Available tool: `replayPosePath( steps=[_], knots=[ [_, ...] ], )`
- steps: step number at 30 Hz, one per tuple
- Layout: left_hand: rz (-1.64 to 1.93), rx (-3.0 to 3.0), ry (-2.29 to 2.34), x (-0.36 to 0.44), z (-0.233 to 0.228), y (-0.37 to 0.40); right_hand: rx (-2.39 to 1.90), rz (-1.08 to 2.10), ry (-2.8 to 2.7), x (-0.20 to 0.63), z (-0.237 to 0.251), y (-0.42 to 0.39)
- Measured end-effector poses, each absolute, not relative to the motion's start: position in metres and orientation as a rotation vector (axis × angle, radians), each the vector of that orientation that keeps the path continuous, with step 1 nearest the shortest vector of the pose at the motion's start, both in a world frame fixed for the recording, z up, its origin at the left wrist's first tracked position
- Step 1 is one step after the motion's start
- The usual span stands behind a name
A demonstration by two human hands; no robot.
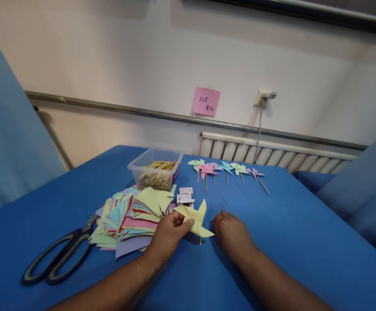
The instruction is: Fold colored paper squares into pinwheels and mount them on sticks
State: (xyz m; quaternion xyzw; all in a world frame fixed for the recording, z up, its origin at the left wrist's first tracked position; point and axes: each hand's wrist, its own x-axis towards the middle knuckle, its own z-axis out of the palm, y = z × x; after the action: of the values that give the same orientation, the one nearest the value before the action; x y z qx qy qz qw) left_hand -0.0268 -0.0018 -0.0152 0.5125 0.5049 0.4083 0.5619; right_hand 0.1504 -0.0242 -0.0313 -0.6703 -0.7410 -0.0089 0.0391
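One clear tub (141, 164) of wooden sticks (162, 165).

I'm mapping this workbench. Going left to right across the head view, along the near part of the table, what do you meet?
Scissors → stack of cut paper → left hand → yellow pinwheel → right hand.

One pink sticky note (206, 101) is adhering to the wall above the radiator. It is carrying handwritten dark ink in two lines. The upper line is reading "32" followed by a handwritten character that is not resolving clearly. The lower line is showing two further handwritten characters that are too small to read. Small white boxes (185, 195) on the worktop (288, 242) are showing dark print that is remaining illegible. No other markings are reading legibly.
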Motion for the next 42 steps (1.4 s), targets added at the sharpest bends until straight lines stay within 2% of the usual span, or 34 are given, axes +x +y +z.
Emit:
replayPosePath(
  steps=[14,33,37,42],
  knots=[
    [0.953,1.239,1.196,-0.028,-0.019,0.001,-2.115,-0.036,-2.273,0.146,-0.022,-0.027],
    [0.996,1.195,1.186,-0.026,-0.013,-0.003,-2.05,0.154,-2.123,0.168,-0.034,-0.019],
    [0.989,1.196,1.189,-0.026,-0.011,-0.004,-1.944,0.272,-1.958,0.174,-0.04,-0.015],
    [0.978,1.185,1.176,-0.027,-0.014,-0.003,-1.55,0.765,-1.486,0.161,-0.038,-0.021]
  ],
)
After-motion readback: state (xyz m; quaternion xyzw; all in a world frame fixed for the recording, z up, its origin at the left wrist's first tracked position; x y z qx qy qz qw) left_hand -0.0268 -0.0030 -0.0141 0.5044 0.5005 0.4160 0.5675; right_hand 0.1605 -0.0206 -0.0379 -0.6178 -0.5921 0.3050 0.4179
